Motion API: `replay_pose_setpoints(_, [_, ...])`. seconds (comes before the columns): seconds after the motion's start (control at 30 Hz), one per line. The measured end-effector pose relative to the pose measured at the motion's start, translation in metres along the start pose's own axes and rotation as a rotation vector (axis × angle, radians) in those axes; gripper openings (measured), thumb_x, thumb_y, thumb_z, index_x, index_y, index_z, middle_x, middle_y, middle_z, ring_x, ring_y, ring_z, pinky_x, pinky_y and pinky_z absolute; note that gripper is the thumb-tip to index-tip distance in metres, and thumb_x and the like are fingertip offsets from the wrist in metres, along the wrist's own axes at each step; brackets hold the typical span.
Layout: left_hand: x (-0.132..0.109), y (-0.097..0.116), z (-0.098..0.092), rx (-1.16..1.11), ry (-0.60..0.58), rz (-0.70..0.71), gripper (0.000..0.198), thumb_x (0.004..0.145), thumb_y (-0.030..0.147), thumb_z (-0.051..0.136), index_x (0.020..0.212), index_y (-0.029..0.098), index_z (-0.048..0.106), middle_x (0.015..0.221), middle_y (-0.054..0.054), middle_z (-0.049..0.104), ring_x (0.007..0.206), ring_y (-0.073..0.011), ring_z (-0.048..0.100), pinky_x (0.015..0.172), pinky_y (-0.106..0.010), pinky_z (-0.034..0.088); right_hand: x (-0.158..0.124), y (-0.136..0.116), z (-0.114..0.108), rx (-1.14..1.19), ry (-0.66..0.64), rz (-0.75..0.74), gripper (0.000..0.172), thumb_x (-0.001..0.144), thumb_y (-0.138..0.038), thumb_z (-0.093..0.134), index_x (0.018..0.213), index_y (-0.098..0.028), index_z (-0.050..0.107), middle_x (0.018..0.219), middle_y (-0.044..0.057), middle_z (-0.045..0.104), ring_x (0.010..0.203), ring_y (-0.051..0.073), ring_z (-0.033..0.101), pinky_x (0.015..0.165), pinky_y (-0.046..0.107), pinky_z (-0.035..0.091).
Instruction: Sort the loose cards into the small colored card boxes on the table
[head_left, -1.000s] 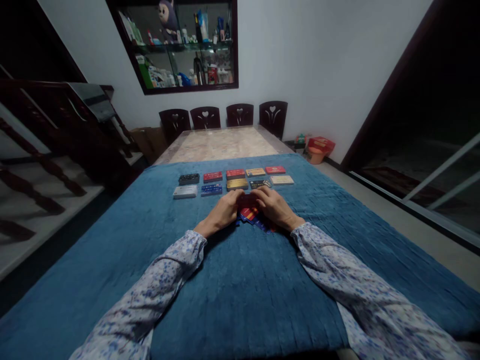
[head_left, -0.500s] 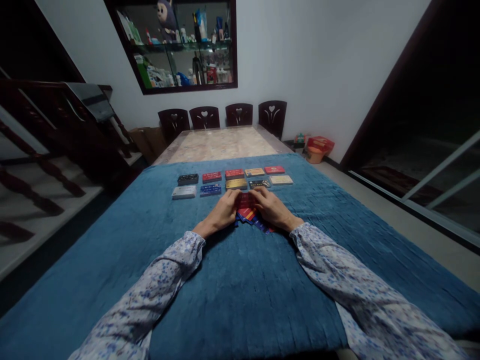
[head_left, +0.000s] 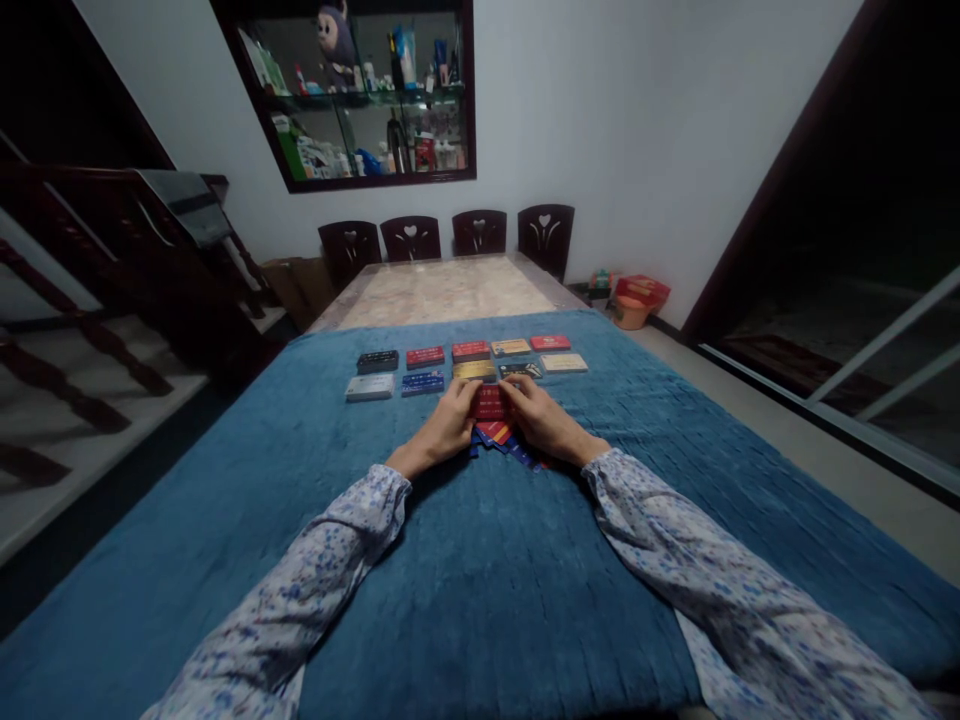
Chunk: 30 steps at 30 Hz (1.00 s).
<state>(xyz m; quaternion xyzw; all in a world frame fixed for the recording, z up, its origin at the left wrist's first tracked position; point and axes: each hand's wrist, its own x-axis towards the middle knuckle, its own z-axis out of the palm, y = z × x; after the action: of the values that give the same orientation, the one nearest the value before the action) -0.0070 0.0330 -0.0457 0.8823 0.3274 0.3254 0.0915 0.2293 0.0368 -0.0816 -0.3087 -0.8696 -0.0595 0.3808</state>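
Blue cloth [head_left: 480, 560] covers the table, where 10 card stacks [head_left: 469, 361] sit in 2 rows at frame centre, while left hand [head_left: 442, 432] and right hand [head_left: 546, 420] together pinch a red card [head_left: 489, 402] above the unsorted pile [head_left: 504, 440] left below.

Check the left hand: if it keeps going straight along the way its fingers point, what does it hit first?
The left hand points away from the person, slightly right. Its fingertips already touch the red card held between both hands. Beyond that, the gold card in the near row comes first, though depth is hard to judge here.
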Motion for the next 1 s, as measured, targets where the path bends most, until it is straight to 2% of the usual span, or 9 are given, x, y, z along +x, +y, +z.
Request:
replay_pose_setpoints(0.13, [0.000,-0.002,0.004,0.024,0.017,0.007,0.063,0.082,-0.001,0.054,0.143,0.015,0.048,0.132,-0.016,0.055,0.123,-0.0272,0.061,0.112,-0.046,0.053,0.002,0.000,0.003,0.044,0.015,-0.010,0.072,0.091,-0.008,0.054,0.159,-0.019,0.033,0.138,0.023,0.051,0.121,0.032,0.060,0.097,0.054,0.059])
replay_pose_setpoints(0.27, [0.000,0.000,0.004,0.091,0.018,0.007,0.061,0.086,0.003,0.054,0.145,0.015,0.046,0.137,-0.017,0.052,0.122,-0.0273,0.062,0.111,-0.046,0.053,0.004,0.001,-0.002,0.045,0.008,-0.017,0.070,0.091,-0.010,0.059,0.157,-0.017,0.037,0.135,0.024,0.053,0.118,0.033,0.061,0.095,0.053,0.060])
replay_pose_setpoints(0.37, [0.001,0.005,-0.001,0.172,-0.038,-0.031,0.056,0.091,0.008,0.054,0.146,0.015,0.046,0.136,-0.019,0.053,0.124,-0.0296,0.062,0.106,-0.048,0.054,0.005,0.002,-0.007,0.038,-0.037,-0.022,0.066,0.093,-0.012,0.062,0.155,-0.017,0.042,0.135,0.024,0.055,0.117,0.032,0.061,0.095,0.053,0.059])
replay_pose_setpoints(0.57, [0.006,0.017,-0.018,0.382,-0.171,-0.091,0.044,0.096,0.016,0.056,0.139,0.015,0.051,0.134,-0.019,0.059,0.127,-0.0326,0.059,0.104,-0.051,0.050,0.013,0.005,-0.007,-0.014,-0.035,-0.012,0.063,0.088,-0.012,0.066,0.148,-0.018,0.050,0.130,0.021,0.059,0.114,0.031,0.060,0.092,0.051,0.059])
replay_pose_setpoints(0.7, [0.007,0.015,-0.025,0.446,-0.187,-0.108,0.038,0.095,0.015,0.058,0.132,0.013,0.055,0.133,-0.020,0.060,0.124,-0.0320,0.060,0.103,-0.048,0.051,0.025,0.005,-0.010,-0.047,-0.135,-0.016,0.059,0.084,-0.010,0.067,0.141,-0.018,0.055,0.126,0.019,0.060,0.110,0.030,0.060,0.091,0.050,0.057])
replay_pose_setpoints(0.83, [0.007,0.010,-0.033,0.447,-0.192,-0.121,0.032,0.095,0.015,0.057,0.127,0.014,0.057,0.130,-0.018,0.062,0.119,-0.0300,0.061,0.102,-0.046,0.052,0.043,0.004,-0.011,-0.081,-0.223,0.006,0.043,0.085,-0.011,0.065,0.128,-0.016,0.061,0.113,0.015,0.062,0.100,0.026,0.060,0.088,0.044,0.055])
replay_pose_setpoints(1.0, [0.007,0.000,-0.045,0.409,-0.198,-0.131,0.041,0.089,0.014,0.062,0.130,0.015,0.057,0.127,-0.017,0.063,0.118,-0.0308,0.061,0.103,-0.048,0.052,0.064,0.000,-0.015,-0.087,-0.329,-0.023,0.037,0.087,-0.013,0.063,0.124,-0.017,0.060,0.118,0.015,0.061,0.102,0.025,0.059,0.087,0.038,0.053])
